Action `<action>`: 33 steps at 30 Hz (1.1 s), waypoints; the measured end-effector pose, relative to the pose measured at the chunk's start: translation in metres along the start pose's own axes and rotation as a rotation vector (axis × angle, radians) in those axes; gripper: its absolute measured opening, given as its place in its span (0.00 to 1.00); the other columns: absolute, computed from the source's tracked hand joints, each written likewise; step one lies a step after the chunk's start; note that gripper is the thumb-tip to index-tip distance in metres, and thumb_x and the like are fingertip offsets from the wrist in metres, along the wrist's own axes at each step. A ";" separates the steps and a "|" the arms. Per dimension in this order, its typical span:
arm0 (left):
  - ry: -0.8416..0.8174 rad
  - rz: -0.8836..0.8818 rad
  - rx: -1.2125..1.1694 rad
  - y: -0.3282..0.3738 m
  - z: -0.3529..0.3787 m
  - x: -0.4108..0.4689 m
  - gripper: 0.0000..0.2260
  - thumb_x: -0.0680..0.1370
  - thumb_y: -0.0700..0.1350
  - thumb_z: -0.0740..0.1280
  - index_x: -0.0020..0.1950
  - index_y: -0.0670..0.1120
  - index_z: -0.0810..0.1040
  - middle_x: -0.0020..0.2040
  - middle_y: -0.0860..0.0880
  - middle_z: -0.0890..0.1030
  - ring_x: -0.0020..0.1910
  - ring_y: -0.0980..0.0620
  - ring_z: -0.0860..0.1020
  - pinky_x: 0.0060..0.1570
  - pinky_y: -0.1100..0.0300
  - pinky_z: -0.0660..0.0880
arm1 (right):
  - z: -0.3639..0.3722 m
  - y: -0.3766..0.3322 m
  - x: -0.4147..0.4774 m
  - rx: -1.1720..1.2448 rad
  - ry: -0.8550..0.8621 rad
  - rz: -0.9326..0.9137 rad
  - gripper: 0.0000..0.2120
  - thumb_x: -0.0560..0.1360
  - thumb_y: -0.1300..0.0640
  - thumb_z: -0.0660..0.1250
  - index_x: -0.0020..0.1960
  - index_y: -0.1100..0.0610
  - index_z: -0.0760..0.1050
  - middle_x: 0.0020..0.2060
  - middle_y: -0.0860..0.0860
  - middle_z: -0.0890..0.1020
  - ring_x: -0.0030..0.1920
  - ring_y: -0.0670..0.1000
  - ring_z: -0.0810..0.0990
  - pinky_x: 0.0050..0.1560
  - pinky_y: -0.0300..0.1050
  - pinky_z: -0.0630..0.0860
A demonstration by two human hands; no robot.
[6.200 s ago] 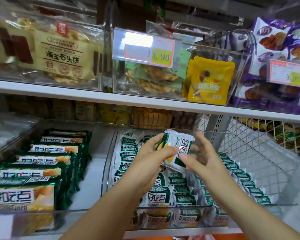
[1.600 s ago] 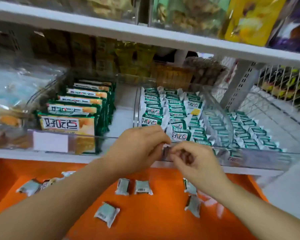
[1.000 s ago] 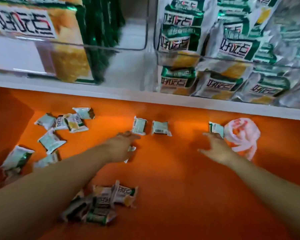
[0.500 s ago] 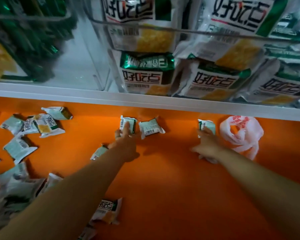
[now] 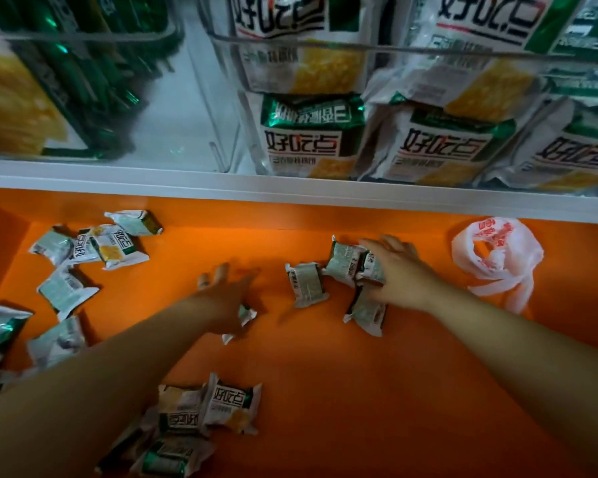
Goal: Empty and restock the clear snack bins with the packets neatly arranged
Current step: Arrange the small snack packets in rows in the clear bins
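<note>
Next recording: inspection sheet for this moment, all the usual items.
Surface: orange shelf, packets strewn across it.
Job's things: loose packets at left, a heap in front, mid-shelf packets; clear bin above holds stacked packets.
Clutter: crumpled white plastic bag at right.
Hands: left hand open over a single packet; right hand open, fingers resting on mid-shelf packets.
Cables: nothing seen.
Surroundings: white shelf edge above; second bin upper left.

One head-worn camera faces forward and down onto the orange shelf point(image 5: 359, 391). It is near, with clear bins point(image 5: 221, 108) across the top.
</note>
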State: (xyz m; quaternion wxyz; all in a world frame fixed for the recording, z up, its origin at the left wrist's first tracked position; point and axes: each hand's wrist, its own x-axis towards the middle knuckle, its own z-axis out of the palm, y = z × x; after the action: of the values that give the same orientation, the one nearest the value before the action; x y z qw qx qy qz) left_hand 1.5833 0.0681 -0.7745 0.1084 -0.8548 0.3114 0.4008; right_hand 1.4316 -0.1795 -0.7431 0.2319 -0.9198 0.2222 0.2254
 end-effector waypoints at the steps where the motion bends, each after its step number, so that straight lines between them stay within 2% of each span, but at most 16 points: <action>1: -0.014 0.000 -0.014 -0.010 0.004 0.000 0.50 0.70 0.52 0.75 0.76 0.64 0.38 0.78 0.45 0.37 0.76 0.33 0.44 0.72 0.40 0.57 | -0.001 0.004 0.002 -0.040 -0.041 0.033 0.48 0.69 0.52 0.74 0.78 0.44 0.45 0.77 0.52 0.46 0.75 0.60 0.48 0.72 0.52 0.57; 4: 0.047 0.100 -0.130 -0.018 0.015 0.000 0.47 0.73 0.50 0.74 0.76 0.63 0.40 0.77 0.45 0.42 0.74 0.37 0.57 0.66 0.48 0.69 | 0.006 0.009 0.008 -0.050 -0.124 0.047 0.54 0.68 0.52 0.77 0.76 0.40 0.39 0.77 0.50 0.36 0.76 0.59 0.41 0.72 0.55 0.56; 6: 0.123 0.192 -0.156 -0.011 0.018 0.002 0.46 0.74 0.48 0.73 0.76 0.63 0.40 0.77 0.46 0.45 0.72 0.38 0.62 0.58 0.54 0.74 | 0.012 0.008 0.010 -0.074 -0.127 -0.005 0.54 0.68 0.54 0.76 0.76 0.39 0.38 0.76 0.48 0.36 0.76 0.59 0.40 0.72 0.54 0.57; 8: 0.170 0.268 -0.166 0.001 0.019 0.007 0.49 0.73 0.45 0.74 0.74 0.64 0.37 0.77 0.46 0.46 0.69 0.38 0.65 0.55 0.54 0.75 | 0.015 0.007 0.014 -0.117 -0.143 -0.032 0.53 0.69 0.55 0.75 0.76 0.39 0.38 0.76 0.48 0.36 0.76 0.60 0.41 0.72 0.56 0.57; 11: 0.203 0.348 -0.127 0.023 0.015 0.012 0.53 0.71 0.43 0.75 0.73 0.64 0.34 0.77 0.46 0.42 0.70 0.38 0.66 0.55 0.53 0.76 | 0.015 0.005 0.020 -0.191 -0.206 -0.053 0.54 0.69 0.54 0.76 0.75 0.36 0.37 0.77 0.47 0.39 0.75 0.63 0.42 0.71 0.60 0.59; 14: 0.201 0.407 -0.015 0.046 0.011 0.019 0.52 0.71 0.46 0.75 0.75 0.61 0.36 0.77 0.45 0.38 0.72 0.37 0.64 0.59 0.53 0.75 | 0.018 -0.001 0.020 -0.254 -0.270 -0.061 0.56 0.66 0.51 0.78 0.75 0.36 0.39 0.76 0.46 0.44 0.75 0.64 0.44 0.70 0.61 0.60; 17: 0.189 0.406 0.030 0.062 0.008 0.025 0.46 0.72 0.51 0.75 0.78 0.59 0.45 0.76 0.45 0.47 0.68 0.39 0.66 0.58 0.56 0.72 | 0.022 -0.006 0.017 -0.234 -0.250 -0.068 0.57 0.63 0.49 0.80 0.77 0.40 0.43 0.76 0.48 0.45 0.75 0.64 0.45 0.70 0.61 0.59; 19: 0.180 0.399 0.005 0.066 0.012 0.027 0.44 0.72 0.50 0.75 0.78 0.57 0.48 0.71 0.43 0.56 0.66 0.40 0.67 0.59 0.55 0.71 | 0.026 -0.006 0.014 -0.215 -0.201 -0.090 0.56 0.62 0.49 0.80 0.77 0.43 0.46 0.76 0.48 0.41 0.75 0.63 0.46 0.71 0.60 0.59; 21: 0.178 0.399 -0.043 0.066 0.017 0.027 0.44 0.71 0.51 0.75 0.77 0.57 0.50 0.66 0.43 0.60 0.62 0.40 0.69 0.56 0.53 0.72 | 0.029 -0.004 0.011 -0.239 -0.166 -0.133 0.55 0.62 0.49 0.80 0.77 0.47 0.48 0.76 0.47 0.37 0.76 0.62 0.47 0.72 0.58 0.57; 23: 0.156 0.398 -0.107 0.066 0.022 0.024 0.44 0.70 0.50 0.76 0.77 0.58 0.52 0.65 0.43 0.60 0.61 0.40 0.69 0.56 0.51 0.74 | 0.031 -0.004 0.009 -0.237 -0.195 -0.138 0.56 0.62 0.48 0.80 0.77 0.46 0.44 0.77 0.46 0.38 0.76 0.63 0.45 0.73 0.58 0.56; 26: 0.145 0.411 -0.162 0.068 0.028 0.020 0.43 0.70 0.49 0.76 0.77 0.57 0.53 0.66 0.42 0.59 0.62 0.40 0.68 0.59 0.49 0.73 | 0.034 -0.006 0.007 -0.201 -0.254 -0.110 0.60 0.62 0.48 0.80 0.76 0.39 0.38 0.77 0.44 0.41 0.76 0.65 0.43 0.71 0.63 0.58; 31: 0.182 0.450 -0.159 0.071 0.036 0.016 0.41 0.71 0.51 0.75 0.77 0.56 0.53 0.68 0.42 0.58 0.60 0.38 0.71 0.53 0.49 0.75 | 0.043 -0.008 0.007 -0.167 -0.206 -0.087 0.52 0.62 0.48 0.80 0.74 0.38 0.50 0.74 0.48 0.47 0.72 0.62 0.53 0.68 0.60 0.66; 33: 0.196 0.468 -0.131 0.071 0.038 0.016 0.40 0.72 0.51 0.74 0.77 0.55 0.53 0.68 0.42 0.57 0.58 0.38 0.72 0.51 0.51 0.75 | 0.045 -0.009 0.007 -0.151 -0.208 -0.079 0.49 0.62 0.50 0.79 0.73 0.40 0.52 0.75 0.48 0.45 0.72 0.62 0.53 0.66 0.62 0.68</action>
State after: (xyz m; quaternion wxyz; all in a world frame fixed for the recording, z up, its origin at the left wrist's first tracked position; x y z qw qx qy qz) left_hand 1.5235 0.0215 -0.8072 -0.0738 -0.7993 0.4831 0.3497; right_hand 1.4274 -0.1509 -0.7798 0.1924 -0.9144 0.1428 0.3264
